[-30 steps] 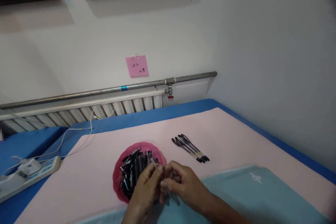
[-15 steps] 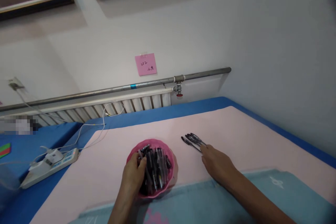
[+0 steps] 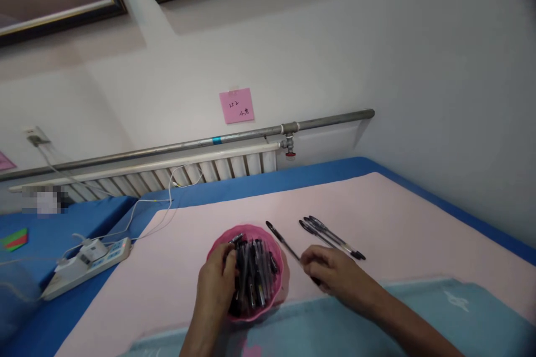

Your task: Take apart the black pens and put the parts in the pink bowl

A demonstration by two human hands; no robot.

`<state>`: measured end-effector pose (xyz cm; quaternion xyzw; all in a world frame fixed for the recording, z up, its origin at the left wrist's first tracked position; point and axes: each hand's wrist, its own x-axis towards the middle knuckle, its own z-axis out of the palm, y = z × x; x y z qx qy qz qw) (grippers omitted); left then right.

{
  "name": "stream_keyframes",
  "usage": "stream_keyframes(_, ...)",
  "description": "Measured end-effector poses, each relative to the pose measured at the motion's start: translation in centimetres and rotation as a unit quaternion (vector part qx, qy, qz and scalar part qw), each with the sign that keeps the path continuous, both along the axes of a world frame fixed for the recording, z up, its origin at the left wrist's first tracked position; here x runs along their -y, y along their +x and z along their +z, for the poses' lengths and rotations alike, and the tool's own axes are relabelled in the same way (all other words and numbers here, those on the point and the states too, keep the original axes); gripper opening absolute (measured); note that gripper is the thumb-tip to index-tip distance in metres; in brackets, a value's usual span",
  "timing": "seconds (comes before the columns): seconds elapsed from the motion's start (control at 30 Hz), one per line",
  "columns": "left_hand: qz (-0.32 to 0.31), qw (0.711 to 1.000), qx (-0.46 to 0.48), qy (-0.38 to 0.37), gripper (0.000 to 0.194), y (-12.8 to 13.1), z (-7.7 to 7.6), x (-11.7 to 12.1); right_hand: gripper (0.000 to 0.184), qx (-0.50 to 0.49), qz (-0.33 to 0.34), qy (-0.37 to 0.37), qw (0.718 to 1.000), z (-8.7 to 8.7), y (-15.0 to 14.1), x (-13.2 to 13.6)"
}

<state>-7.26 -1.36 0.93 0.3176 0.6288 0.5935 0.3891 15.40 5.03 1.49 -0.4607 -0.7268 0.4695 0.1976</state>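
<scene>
A pink scalloped bowl [image 3: 281, 284] holds many pen pieces, among them clear barrels [image 3: 263, 268] and dark parts. My left hand [image 3: 215, 281] reaches over the bowl's left rim, its thumb and fingers closed together among the pieces; what they grip is hidden. Just right of the bowl, my right hand [image 3: 335, 273] is closed around the lower part of a black gel pen [image 3: 285, 242], whose dark capped end points up and left toward the rim. Several similar pens [image 3: 330, 237] lie side by side on the pink sheet beyond my right hand.
The pink sheet [image 3: 201, 217] covers a blue table [image 3: 318, 170]. A light blue cloth [image 3: 335, 323] lies along the near edge. On the left are a power strip [image 3: 104, 259] with plugs and white cables [image 3: 129, 212]. Radiator [image 3: 238, 166] and pipe [image 3: 180, 148] run along the wall.
My right hand has moved left, away from the group of pens, which now lies free on the sheet. It holds one pen beside the bowl. My left hand stays in the bowl.
</scene>
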Motion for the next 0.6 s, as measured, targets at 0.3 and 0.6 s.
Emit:
stream_keyframes(0.3, -0.136, 0.969, 0.204, -0.021, 0.038, 3.3, 1.1, 0.1, 0.013, -0.133, 0.116, -0.241, 0.954, 0.4, -2.2, 2.8)
stream_keyframes(0.6, 0.076, 0.964, 0.232, 0.108, 0.024, -0.8, 1.0, -0.5, 0.01, -0.138, 0.063, -0.239, 0.959, 0.0, -1.9, 2.5)
